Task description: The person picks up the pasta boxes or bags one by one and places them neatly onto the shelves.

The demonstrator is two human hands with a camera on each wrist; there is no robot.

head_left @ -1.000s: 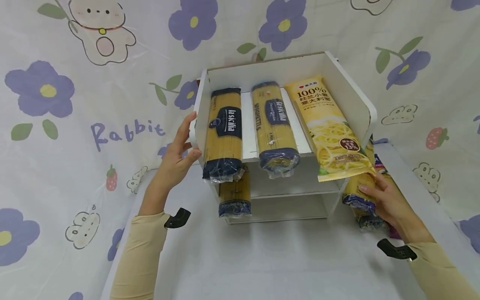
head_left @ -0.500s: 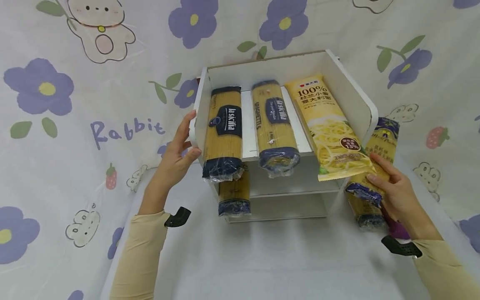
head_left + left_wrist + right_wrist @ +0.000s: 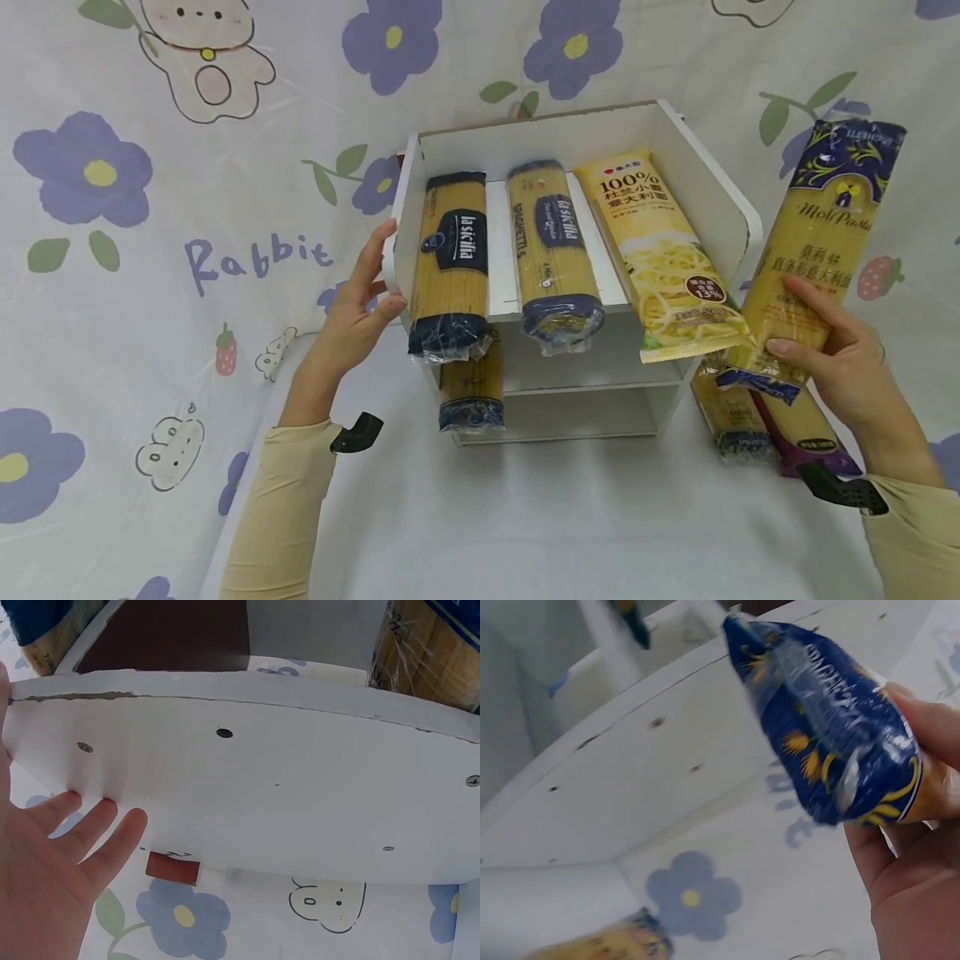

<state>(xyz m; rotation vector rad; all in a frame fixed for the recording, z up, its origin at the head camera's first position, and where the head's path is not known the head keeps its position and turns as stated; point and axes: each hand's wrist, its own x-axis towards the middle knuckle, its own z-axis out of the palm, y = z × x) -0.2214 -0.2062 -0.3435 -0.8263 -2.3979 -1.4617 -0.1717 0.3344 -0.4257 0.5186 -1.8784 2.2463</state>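
Note:
My right hand (image 3: 851,362) holds a Moli Pasta spaghetti pack (image 3: 821,217), thumb and fingers round its lower part, upright beside the shelf's right side. Up close in the right wrist view is the pack's blue printed end (image 3: 829,724). On the left, my left hand (image 3: 348,325) touches the white shelf (image 3: 397,258); its straight fingertips rest on the outer side panel (image 3: 300,795). Up on the top tier lie two La Sicilia spaghetti packs, the left one (image 3: 450,275) and the middle one (image 3: 555,242), plus a yellow noodle bag (image 3: 671,267) at the right.
Another spaghetti pack (image 3: 472,387) sticks out of the tier below, at the left. Right of the shelf, a spaghetti pack (image 3: 735,417) and a purple-ended bag (image 3: 817,446) lie on the white tabletop (image 3: 540,525). A flower-patterned cloth (image 3: 247,175) hangs behind.
My right hand has lifted the Moli Pasta pack up and to the right, from low beside the shelf, uncovering more of the purple-ended bag. My left hand stays at the shelf's side.

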